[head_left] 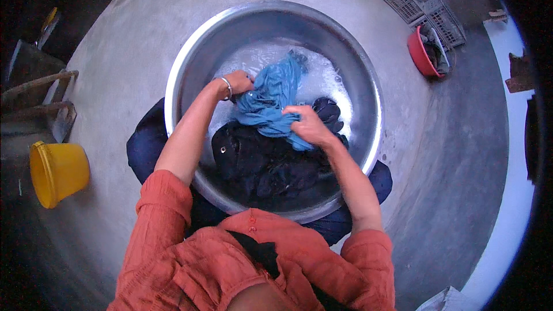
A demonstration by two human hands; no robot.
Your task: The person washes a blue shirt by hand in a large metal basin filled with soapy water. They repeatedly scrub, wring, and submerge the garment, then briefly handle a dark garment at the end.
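A wide metal basin [193, 60] stands between my knees, with sudsy water [325, 78] in it. Both hands grip a wet, bunched blue cloth [271, 95], which looks like a garment. My left hand [236, 83], with a bracelet at its wrist, is closed on the cloth's left side. On its lower right side my right hand [311, 125] is closed in a fist around the fabric. A heap of soaked dark clothing [265, 164] lies in the near part of the basin, just below the blue cloth. The fingertips of both hands are partly hidden by folds.
On the concrete floor [132, 34], a yellow bucket [66, 170] lies or leans at the left, close to wooden-handled tools [43, 95]. Far right are grey plastic crates [423, 11] and a red tub [423, 55] with cloth inside. A white bag-like thing [446, 300] shows at lower right.
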